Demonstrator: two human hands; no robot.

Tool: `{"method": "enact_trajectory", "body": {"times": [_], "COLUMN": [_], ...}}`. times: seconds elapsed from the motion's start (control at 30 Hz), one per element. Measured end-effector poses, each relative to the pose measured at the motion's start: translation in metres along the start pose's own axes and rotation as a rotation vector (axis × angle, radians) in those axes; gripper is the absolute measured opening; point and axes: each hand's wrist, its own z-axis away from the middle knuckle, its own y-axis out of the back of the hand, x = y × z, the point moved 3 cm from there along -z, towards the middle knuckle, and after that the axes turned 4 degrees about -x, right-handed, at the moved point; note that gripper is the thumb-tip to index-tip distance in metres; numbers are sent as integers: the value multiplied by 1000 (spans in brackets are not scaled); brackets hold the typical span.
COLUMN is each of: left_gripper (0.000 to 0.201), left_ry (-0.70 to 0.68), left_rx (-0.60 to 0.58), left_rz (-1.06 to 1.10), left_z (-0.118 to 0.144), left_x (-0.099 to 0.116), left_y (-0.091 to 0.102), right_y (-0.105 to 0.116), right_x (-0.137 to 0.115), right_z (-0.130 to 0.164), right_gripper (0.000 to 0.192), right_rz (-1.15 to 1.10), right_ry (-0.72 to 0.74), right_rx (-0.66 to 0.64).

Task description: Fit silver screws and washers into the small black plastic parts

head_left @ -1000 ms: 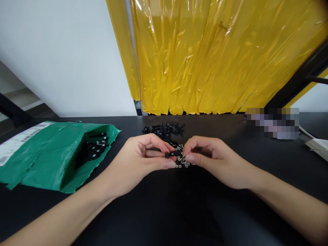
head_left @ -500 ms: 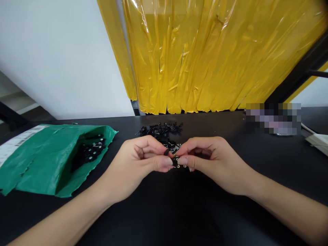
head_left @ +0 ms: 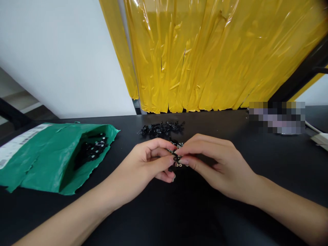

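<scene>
My left hand and my right hand meet fingertip to fingertip over the middle of the black table. Between them they pinch a small black part. The left thumb and forefinger grip it from the left. The right thumb and forefinger press on it from the right; whether they also hold a small metal piece is hidden. Just under the fingertips lie several small silver rings or eyelets. A pile of loose black parts lies a little further back.
A torn-open green plastic mailer bag with more black parts inside lies at the left. Yellow plastic sheeting hangs behind the table. A blurred object and a white thing sit at the far right.
Both hands have shifted slightly right and closed tighter together around the small black part. The view has moved a little.
</scene>
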Motion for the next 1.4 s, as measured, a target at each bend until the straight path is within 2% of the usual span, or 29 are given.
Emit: {"method": "enact_trajectory", "body": {"times": [0.1,0.2,0.3,0.4,0.6,0.77,0.93,1.1,1.23,1.4], "left_gripper": [8,8,22,38,18,19,17,15,16,14], "left_ry": [32,51,44,-21,-111,-182,-291,-423,-489,-529], "left_rx": [-3,29,33,55,189,228,248,260,242,214], "left_rz": [-53,-54,-55,-138,-290,-442,-711,-921,-1057,-1115], "left_z": [0,0,0,1,2,3,4,7,8,8], "left_x": [0,0,-2,-5,0,3,4,8,7,4], "left_y": [0,2,1,1,2,1,-2,-4,-4,-4], "right_y": [-3,-3,-1,0,0,-1,0,3,0,-1], "right_x": [3,5,8,13,20,23,28,27,23,23], "right_z": [0,-2,-3,-3,-1,0,1,0,-1,0], "right_gripper": [23,24,23,19,15,14,16,13,6,8], "right_rz": [23,44,40,6,-54,-81,-119,-91,-27,45], "right_ry": [-37,-73,-162,-265,-379,-427,-485,-472,-404,-359], "right_rx": [-81,-100,-47,5,50,22,12,48,14,31]}}
